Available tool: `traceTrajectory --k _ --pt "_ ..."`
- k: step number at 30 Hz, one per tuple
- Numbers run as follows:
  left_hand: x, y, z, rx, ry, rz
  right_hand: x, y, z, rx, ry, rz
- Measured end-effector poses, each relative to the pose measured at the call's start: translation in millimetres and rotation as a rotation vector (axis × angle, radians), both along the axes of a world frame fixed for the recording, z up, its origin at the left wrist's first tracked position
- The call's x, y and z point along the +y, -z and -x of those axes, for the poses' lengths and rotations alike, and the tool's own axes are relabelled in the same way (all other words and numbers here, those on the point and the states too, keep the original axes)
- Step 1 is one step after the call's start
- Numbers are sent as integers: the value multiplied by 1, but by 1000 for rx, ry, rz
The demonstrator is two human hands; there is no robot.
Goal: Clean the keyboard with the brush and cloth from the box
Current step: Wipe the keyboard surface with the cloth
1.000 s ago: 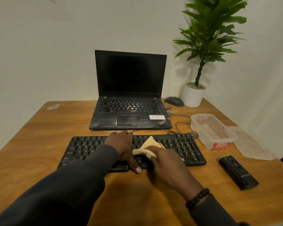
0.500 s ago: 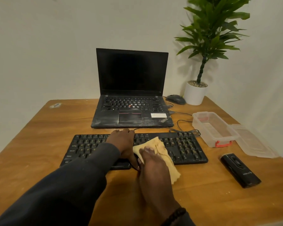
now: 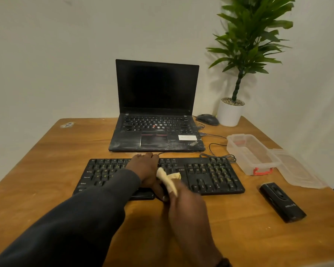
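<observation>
In the head view, a black keyboard [image 3: 160, 177] is seen in the middle of the frame, lying on a wooden surface [image 3: 46, 160]. The left hand [image 3: 146, 171] is laid flat on the middle of the keyboard, with its fingers spread over the far edge and its thumb stretched toward the near edge; this grip is open and nothing is held in it. The right hand [image 3: 187, 207] is placed just below the centre of the frame, at the near edge of the keyboard. A yellow cloth [image 3: 168, 179] is pinched in the grip of the right hand, and the cloth is pressed against the keys just beside the left hand. The right hand is a little blurred.

At the right of the frame, a clear plastic box [image 3: 251, 153] is found open, and its lid [image 3: 295, 168] is lying beside it. A black device [image 3: 281, 202] is lying at the lower right, apart from the keyboard. Whether this is the brush cannot be told. Behind the keyboard, an open laptop [image 3: 156, 106] with a dark screen is placed. A mouse [image 3: 207, 119] and a potted plant [image 3: 231, 110] are seen at the upper right.
</observation>
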State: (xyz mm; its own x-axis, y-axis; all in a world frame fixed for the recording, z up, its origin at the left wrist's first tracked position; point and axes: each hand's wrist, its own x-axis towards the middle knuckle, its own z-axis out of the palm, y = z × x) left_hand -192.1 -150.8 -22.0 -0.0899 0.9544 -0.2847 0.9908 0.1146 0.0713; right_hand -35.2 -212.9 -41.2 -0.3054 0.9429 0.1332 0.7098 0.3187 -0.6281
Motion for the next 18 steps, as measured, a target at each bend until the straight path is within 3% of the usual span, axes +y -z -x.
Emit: traceTrajectory --k 4,6,8,11,15,16,18 --pt "-9 -7 3 -17 -3 23 37 -35 -19 991 283 668" --pt "-14 -16 11 -37 -21 68 56 -47 -27 1103 353 632" --pt "-19 -22 21 -32 -48 107 75 -51 -25 942 383 387" --pt "-24 -21 29 6 -93 137 101 -38 -5 388 275 28" --pt "-22 -16 29 53 -81 133 101 5 34 -258 41 6" --pt "-21 -15 28 76 -71 130 96 12 44 -319 49 -55" --pt "-16 -13 28 103 -57 118 83 17 60 -263 66 -130"
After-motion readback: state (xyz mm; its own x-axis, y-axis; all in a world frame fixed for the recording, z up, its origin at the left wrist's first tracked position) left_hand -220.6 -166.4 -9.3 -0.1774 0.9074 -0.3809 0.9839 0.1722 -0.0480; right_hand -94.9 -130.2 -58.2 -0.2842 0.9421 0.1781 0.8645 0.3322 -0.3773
